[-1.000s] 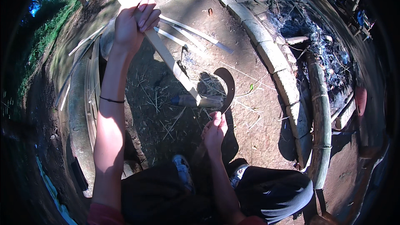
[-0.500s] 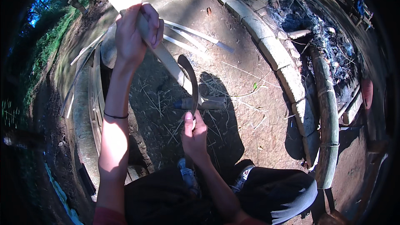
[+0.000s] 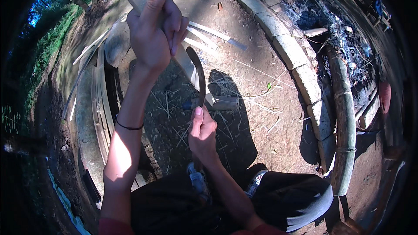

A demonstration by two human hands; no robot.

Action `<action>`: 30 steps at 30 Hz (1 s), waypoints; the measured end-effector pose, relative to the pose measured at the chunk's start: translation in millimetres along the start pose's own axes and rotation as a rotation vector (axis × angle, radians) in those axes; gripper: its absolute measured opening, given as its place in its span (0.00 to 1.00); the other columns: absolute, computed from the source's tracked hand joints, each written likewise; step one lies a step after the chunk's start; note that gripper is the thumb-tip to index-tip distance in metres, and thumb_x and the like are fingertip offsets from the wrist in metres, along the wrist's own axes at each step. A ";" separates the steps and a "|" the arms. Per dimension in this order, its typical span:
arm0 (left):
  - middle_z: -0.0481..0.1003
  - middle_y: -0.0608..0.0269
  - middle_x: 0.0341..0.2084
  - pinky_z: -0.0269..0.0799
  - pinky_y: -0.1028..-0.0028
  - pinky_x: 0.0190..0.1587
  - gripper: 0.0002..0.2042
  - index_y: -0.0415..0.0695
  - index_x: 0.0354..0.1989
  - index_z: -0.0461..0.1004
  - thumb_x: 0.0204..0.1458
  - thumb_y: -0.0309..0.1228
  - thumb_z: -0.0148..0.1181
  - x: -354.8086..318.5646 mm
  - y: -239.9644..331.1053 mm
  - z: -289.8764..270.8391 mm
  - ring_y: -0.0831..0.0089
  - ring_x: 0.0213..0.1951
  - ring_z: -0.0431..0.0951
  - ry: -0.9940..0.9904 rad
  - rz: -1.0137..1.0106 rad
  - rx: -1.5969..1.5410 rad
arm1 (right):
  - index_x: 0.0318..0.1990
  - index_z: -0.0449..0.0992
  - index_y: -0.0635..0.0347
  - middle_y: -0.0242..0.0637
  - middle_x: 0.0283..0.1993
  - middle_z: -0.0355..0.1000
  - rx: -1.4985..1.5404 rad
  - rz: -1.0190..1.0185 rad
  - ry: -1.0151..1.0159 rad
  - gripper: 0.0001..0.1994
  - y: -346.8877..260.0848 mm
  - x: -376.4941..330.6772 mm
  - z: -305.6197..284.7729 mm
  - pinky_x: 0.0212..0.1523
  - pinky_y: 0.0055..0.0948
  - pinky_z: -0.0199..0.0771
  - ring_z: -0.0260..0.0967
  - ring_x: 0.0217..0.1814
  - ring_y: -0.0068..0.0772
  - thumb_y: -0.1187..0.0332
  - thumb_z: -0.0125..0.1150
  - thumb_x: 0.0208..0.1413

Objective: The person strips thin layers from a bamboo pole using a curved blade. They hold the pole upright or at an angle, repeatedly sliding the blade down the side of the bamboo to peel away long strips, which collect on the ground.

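Observation:
My left hand [image 3: 153,32] is raised at the upper left, fingers wrapped round a long pale strip of wood or bamboo [image 3: 186,66]. The strip slants down to the right, its top end running out past the upper edge. Its lower end is by a short round piece of wood [image 3: 225,103] on the ground. In the centre my right hand [image 3: 203,135] grips a curved knife, like a sickle, with its dark blade [image 3: 200,76] pointing up. The blade crosses in front of the strip's lower part; whether they touch I cannot tell. The knife's handle is mostly hidden in my fist.
Thin shavings [image 3: 167,106] litter the shaded ground. Several pale strips [image 3: 209,32] lie beyond my left hand, with more long strips [image 3: 101,100] at the left beside a log [image 3: 85,117]. To the right, a curved stone border [image 3: 289,54] surrounds ash, and a bamboo pole [image 3: 345,139] lies there.
My left hand has shifted to the right, and the strip has moved right with it. The knife and my right hand have risen slightly. Both hands keep their hold.

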State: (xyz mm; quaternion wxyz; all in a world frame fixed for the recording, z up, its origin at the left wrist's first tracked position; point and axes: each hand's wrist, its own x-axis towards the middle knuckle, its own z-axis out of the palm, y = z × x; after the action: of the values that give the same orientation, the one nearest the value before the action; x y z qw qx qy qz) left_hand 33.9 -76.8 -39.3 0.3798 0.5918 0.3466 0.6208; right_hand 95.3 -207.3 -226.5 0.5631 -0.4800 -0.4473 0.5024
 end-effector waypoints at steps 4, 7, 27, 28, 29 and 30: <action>0.50 0.71 0.05 0.46 0.77 0.14 0.27 0.48 0.13 0.56 0.64 0.49 0.42 -1.3 1.8 4.4 0.79 0.07 0.51 -0.016 -0.015 -0.004 | 0.43 0.69 0.74 0.41 0.12 0.57 -0.082 0.048 -0.050 0.19 15.3 -4.1 -9.1 0.18 0.35 0.57 0.61 0.12 0.35 0.61 0.43 0.68; 0.50 0.71 0.05 0.46 0.77 0.15 0.27 0.48 0.13 0.57 0.64 0.49 0.42 -1.4 -0.7 -0.8 0.79 0.08 0.51 0.030 -0.001 0.004 | 0.43 0.70 0.71 0.43 0.12 0.60 -0.143 0.073 -0.048 0.18 1.3 0.9 -11.1 0.20 0.38 0.61 0.65 0.14 0.42 0.60 0.43 0.68; 0.50 0.71 0.06 0.43 0.74 0.11 0.24 0.47 0.10 0.53 0.59 0.33 0.53 -3.9 -10.0 18.9 0.78 0.05 0.50 0.349 0.139 -0.091 | 0.41 0.66 0.71 0.49 0.14 0.64 -0.181 0.093 -0.061 0.14 29.3 -1.4 -12.5 0.19 0.44 0.61 0.71 0.20 0.55 0.63 0.47 0.66; 0.49 0.71 0.06 0.41 0.74 0.10 0.24 0.48 0.10 0.52 0.58 0.31 0.54 0.6 -7.8 16.7 0.79 0.06 0.49 0.389 0.166 -0.092 | 0.39 0.66 0.70 0.47 0.13 0.63 -0.169 0.092 -0.071 0.14 25.9 -1.0 -13.5 0.18 0.41 0.59 0.70 0.18 0.52 0.64 0.47 0.66; 0.49 0.71 0.06 0.42 0.73 0.10 0.24 0.48 0.10 0.51 0.58 0.31 0.54 2.8 -4.1 12.6 0.79 0.06 0.48 0.424 0.153 -0.077 | 0.38 0.65 0.70 0.46 0.13 0.62 -0.137 0.071 -0.067 0.13 16.4 -3.4 -7.3 0.17 0.41 0.58 0.69 0.18 0.52 0.64 0.47 0.66; 0.48 0.71 0.06 0.42 0.73 0.10 0.24 0.48 0.10 0.51 0.57 0.31 0.54 3.3 -4.1 7.5 0.79 0.06 0.48 0.470 0.131 -0.066 | 0.38 0.65 0.69 0.46 0.13 0.62 -0.115 0.059 -0.065 0.13 10.1 -6.5 -1.2 0.17 0.40 0.58 0.69 0.17 0.52 0.64 0.46 0.66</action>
State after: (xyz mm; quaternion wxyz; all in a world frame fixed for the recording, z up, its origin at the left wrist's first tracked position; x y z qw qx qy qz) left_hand 41.6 -72.1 -40.9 0.2670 0.4395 0.3659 0.7757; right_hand 94.6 -213.5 -236.8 0.5046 -0.5080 -0.4793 0.5076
